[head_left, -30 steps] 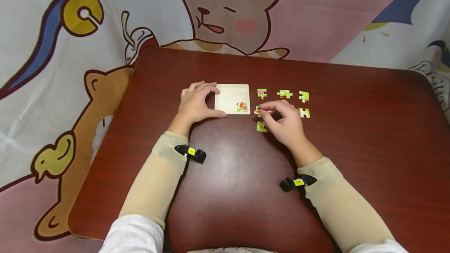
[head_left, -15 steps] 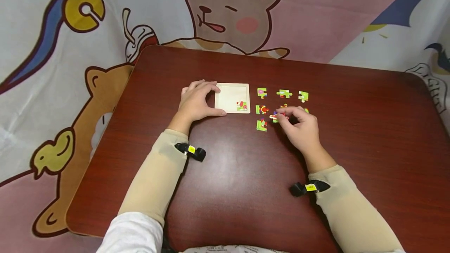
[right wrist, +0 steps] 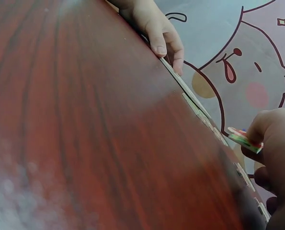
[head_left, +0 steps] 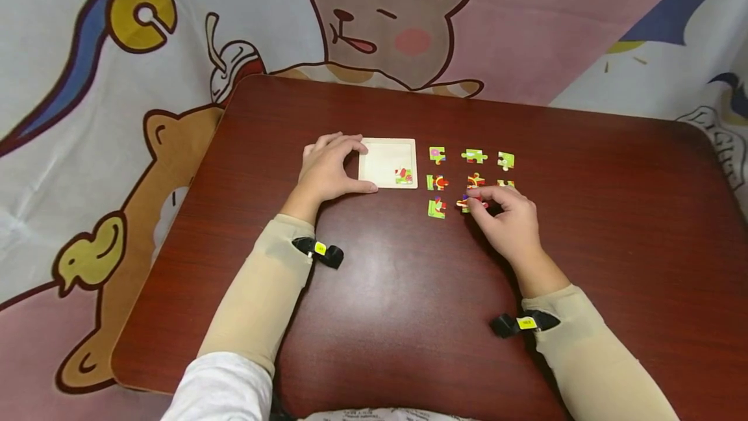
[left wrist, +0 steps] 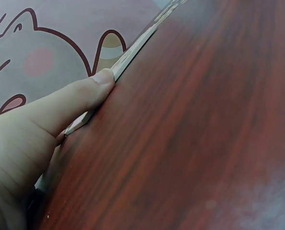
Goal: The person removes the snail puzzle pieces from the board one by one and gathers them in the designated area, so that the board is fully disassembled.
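Note:
My left hand [head_left: 328, 167] grips the left end of a square pale wooden puzzle tray [head_left: 378, 182], thumb on its near edge and fingers at its far edge. One puzzle piece [head_left: 404, 177] with red and green print lies in the tray's near right corner. Between thumb and forefinger, my right hand [head_left: 510, 221] pinches another colourful puzzle piece [head_left: 465, 204]; the right wrist view shows this held piece [right wrist: 245, 140] raised off the tabletop. Left of it on the table lies a green and red piece [head_left: 436, 208].
Several loose pieces lie in rows right of the tray, among them a pink-flowered piece [head_left: 437, 154], a wide green piece [head_left: 474, 156] and a corner piece [head_left: 506, 160]. A red piece [head_left: 476, 180] lies just beyond my right fingertips. The brown table [head_left: 374, 317] meets a cartoon-printed cloth behind.
My right hand has moved right and nearer to me with its pinched piece, uncovering pieces in the left column and middle row. My left hand and the tray stay put.

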Action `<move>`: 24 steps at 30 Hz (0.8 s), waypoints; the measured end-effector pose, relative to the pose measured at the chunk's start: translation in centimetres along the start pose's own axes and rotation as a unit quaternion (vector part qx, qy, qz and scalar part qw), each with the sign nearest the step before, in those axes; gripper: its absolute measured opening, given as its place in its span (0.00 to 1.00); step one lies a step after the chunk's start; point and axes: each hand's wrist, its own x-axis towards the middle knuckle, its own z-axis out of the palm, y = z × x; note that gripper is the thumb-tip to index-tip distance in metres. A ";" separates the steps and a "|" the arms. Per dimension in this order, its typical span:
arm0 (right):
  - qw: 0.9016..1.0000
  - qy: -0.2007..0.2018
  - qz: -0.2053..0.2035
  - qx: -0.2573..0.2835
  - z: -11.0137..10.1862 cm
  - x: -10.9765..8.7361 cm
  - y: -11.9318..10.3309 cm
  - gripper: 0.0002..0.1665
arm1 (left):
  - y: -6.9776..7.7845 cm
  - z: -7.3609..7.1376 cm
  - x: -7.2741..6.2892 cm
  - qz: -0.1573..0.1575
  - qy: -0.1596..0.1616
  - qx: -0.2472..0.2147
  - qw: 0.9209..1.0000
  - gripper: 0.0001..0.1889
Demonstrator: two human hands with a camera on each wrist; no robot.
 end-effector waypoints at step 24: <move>0.996 -0.036 0.048 -0.069 -1.1 -0.9 0.5 0.06 | 0.0 0.2 0.0 0.003 0.006 0.003 1.000 0.43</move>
